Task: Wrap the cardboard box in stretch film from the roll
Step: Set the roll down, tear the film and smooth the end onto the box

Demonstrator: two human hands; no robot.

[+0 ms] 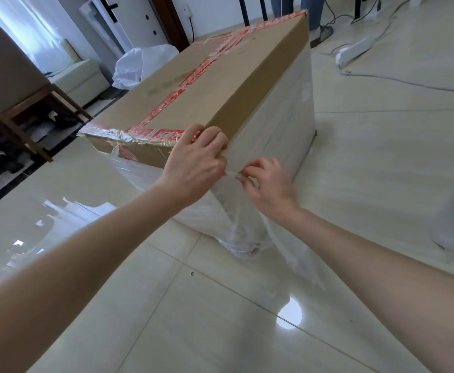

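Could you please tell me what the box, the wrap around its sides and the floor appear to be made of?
The cardboard box looks like plain brown paperboard, matte, sealed with glossy red printed tape. The stretch film is thin clear plastic, probably polyethylene: it wrinkles, clings and hazes the side whitish. The floor seems to be large cream tiles, likely glazed ceramic, given the grout lines and mirror-like reflections.

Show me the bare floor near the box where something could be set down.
Bare floor lies in front of the cardboard box, between the forearms, and right of it, up to the power strip. Crowded: the near corner, where left hand and right hand pinch stretch film, and the chair side.
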